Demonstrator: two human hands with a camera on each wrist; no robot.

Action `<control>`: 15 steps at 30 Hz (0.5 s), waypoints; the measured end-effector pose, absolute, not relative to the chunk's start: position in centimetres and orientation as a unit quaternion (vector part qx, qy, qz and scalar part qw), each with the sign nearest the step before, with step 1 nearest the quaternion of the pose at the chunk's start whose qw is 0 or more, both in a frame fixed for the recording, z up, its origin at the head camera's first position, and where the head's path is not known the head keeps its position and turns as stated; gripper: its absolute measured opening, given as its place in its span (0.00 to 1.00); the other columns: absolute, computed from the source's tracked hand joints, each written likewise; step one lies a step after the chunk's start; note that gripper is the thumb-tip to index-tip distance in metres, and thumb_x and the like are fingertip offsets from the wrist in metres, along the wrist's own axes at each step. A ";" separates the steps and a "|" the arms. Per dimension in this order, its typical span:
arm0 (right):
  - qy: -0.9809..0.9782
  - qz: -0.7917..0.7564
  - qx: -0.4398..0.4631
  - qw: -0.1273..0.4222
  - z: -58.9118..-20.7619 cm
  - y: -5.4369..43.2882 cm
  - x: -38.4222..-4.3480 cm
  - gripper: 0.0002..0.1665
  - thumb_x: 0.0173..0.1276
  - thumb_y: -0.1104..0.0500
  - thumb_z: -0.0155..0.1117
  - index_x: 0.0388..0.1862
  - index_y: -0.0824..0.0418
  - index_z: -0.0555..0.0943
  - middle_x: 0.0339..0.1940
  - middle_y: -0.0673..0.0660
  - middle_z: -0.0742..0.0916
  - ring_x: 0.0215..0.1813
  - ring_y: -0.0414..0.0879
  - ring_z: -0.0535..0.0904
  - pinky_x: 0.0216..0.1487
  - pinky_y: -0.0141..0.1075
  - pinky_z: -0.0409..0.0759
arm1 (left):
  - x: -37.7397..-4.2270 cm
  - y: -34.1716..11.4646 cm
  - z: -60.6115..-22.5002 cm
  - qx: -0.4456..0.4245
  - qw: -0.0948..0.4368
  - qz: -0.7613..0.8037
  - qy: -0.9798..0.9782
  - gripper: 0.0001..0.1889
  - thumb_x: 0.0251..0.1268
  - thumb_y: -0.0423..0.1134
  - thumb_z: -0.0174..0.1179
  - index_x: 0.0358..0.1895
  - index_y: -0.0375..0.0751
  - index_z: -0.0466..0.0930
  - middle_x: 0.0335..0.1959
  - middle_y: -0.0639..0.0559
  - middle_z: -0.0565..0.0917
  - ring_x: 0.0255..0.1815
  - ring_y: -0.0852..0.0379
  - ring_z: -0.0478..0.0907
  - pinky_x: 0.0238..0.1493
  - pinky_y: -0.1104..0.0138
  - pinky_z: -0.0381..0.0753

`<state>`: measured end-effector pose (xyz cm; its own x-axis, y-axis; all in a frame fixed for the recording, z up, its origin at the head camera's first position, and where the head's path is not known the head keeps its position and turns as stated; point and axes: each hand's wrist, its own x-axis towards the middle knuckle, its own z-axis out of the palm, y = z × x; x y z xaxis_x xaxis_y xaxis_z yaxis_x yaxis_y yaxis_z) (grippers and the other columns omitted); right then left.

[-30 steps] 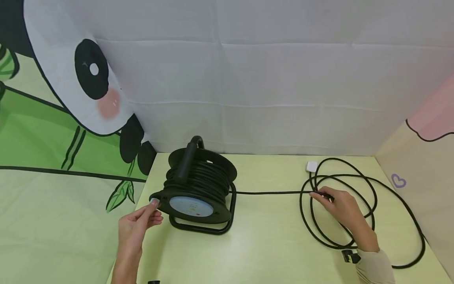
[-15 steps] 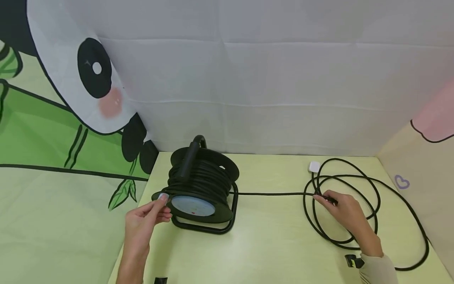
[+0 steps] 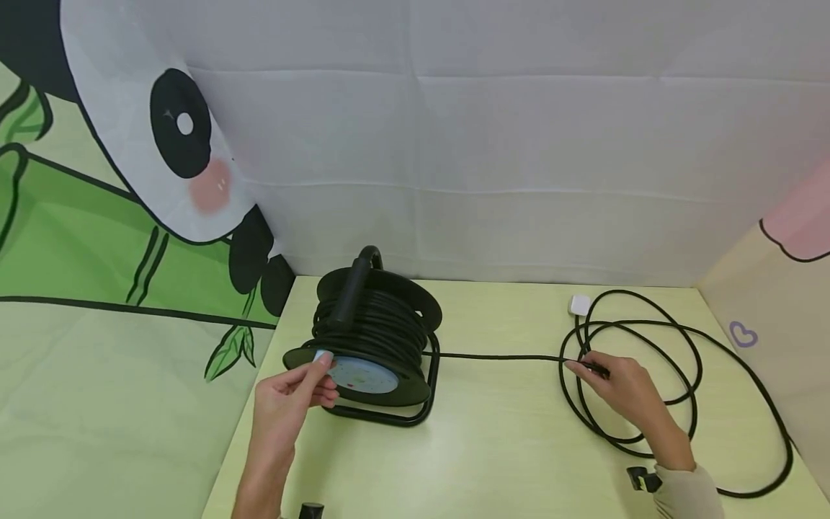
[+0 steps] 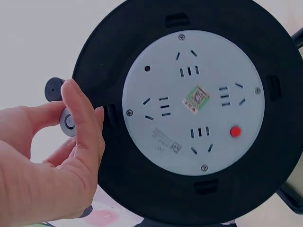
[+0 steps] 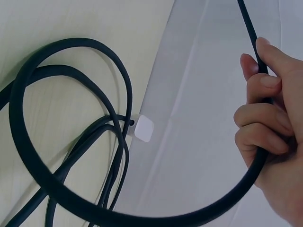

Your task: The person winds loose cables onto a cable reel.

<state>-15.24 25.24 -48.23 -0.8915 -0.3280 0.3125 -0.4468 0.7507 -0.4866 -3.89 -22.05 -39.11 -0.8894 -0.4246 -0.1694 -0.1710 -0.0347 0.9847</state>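
Observation:
A black cable reel (image 3: 372, 317) stands on the table, wound with black cable and fitted with a pale blue socket panel (image 3: 363, 375). At the left of the panel my left hand (image 3: 282, 407) pinches a small round crank knob (image 4: 69, 122) between thumb and fingers. A length of cable (image 3: 499, 357) runs taut from the reel to my right hand (image 3: 625, 393). Curled fingers of that hand wrap the cable, as the right wrist view shows. Loose loops of cable (image 5: 71, 42) lie around and under it, ending in a white plug (image 5: 144, 128).
The pale yellow table (image 3: 493, 432) meets a white cloth backdrop (image 3: 519, 180) behind. A black tubular stand (image 3: 389, 419) supports the reel, with a carry handle (image 3: 350, 292) on top. Small black pieces (image 3: 643, 479) show near each wrist at the front.
My left hand has moved right and slightly up with the crank knob, from the reel's left edge to the panel. A slot in the back flange has turned. My right hand keeps its hold.

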 end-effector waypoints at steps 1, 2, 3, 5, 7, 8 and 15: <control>-0.929 0.286 0.210 0.104 -48.2 25.1 -15.2 0.07 0.68 0.56 0.74 0.33 0.56 0.86 0.16 0.39 0.70 0.19 0.31 0.60 0.22 0.29 0.62 | -3.9 -21.9 -39.1 0.213 0.090 -0.686 -0.690 0.21 0.70 0.43 0.69 0.46 0.22 0.86 0.23 0.48 0.85 0.22 0.52 0.85 0.32 0.63 0.90; -0.928 0.287 0.211 0.105 -48.2 25.0 -15.2 0.06 0.68 0.57 0.75 0.33 0.56 0.86 0.16 0.39 0.70 0.19 0.31 0.60 0.22 0.29 0.62 | -3.9 -21.8 -39.1 0.208 0.086 -0.687 -0.690 0.20 0.70 0.43 0.69 0.46 0.22 0.86 0.23 0.48 0.85 0.22 0.52 0.85 0.32 0.63 0.90; -0.928 0.287 0.212 0.106 -48.2 25.0 -15.1 0.06 0.68 0.57 0.75 0.32 0.55 0.86 0.16 0.39 0.70 0.19 0.31 0.60 0.22 0.29 0.62 | -3.9 -21.6 -39.2 0.204 0.084 -0.688 -0.691 0.20 0.71 0.43 0.68 0.46 0.22 0.86 0.23 0.48 0.85 0.22 0.52 0.85 0.32 0.63 0.90; -0.928 0.289 0.212 0.105 -48.3 24.8 -15.1 0.06 0.67 0.57 0.75 0.32 0.55 0.85 0.16 0.38 0.70 0.19 0.31 0.61 0.22 0.29 0.62 | -3.9 -21.2 -39.2 0.195 0.080 -0.690 -0.692 0.20 0.71 0.42 0.68 0.46 0.22 0.86 0.24 0.47 0.85 0.22 0.52 0.85 0.32 0.62 0.90; -0.927 0.291 0.214 0.101 -48.3 24.7 -15.0 0.06 0.68 0.57 0.75 0.32 0.54 0.85 0.16 0.38 0.71 0.19 0.31 0.61 0.22 0.29 0.63 | -4.0 -20.8 -39.3 0.187 0.076 -0.694 -0.691 0.19 0.71 0.42 0.68 0.46 0.22 0.86 0.24 0.46 0.86 0.22 0.52 0.85 0.32 0.62 0.90; -0.927 0.292 0.214 0.098 -48.4 24.7 -15.0 0.06 0.68 0.57 0.75 0.32 0.54 0.85 0.16 0.38 0.71 0.19 0.31 0.61 0.22 0.29 0.63 | -4.0 -20.6 -39.3 0.184 0.074 -0.695 -0.691 0.19 0.71 0.41 0.68 0.46 0.22 0.86 0.24 0.46 0.86 0.22 0.52 0.85 0.32 0.62 0.91; -0.922 0.300 0.227 0.088 -48.7 24.1 -15.1 0.08 0.69 0.57 0.73 0.31 0.52 0.83 0.17 0.38 0.71 0.19 0.31 0.61 0.22 0.29 0.63 | -4.1 -19.1 -39.6 0.165 0.053 -0.700 -0.693 0.16 0.71 0.38 0.67 0.43 0.21 0.86 0.25 0.43 0.86 0.23 0.52 0.85 0.32 0.61 0.91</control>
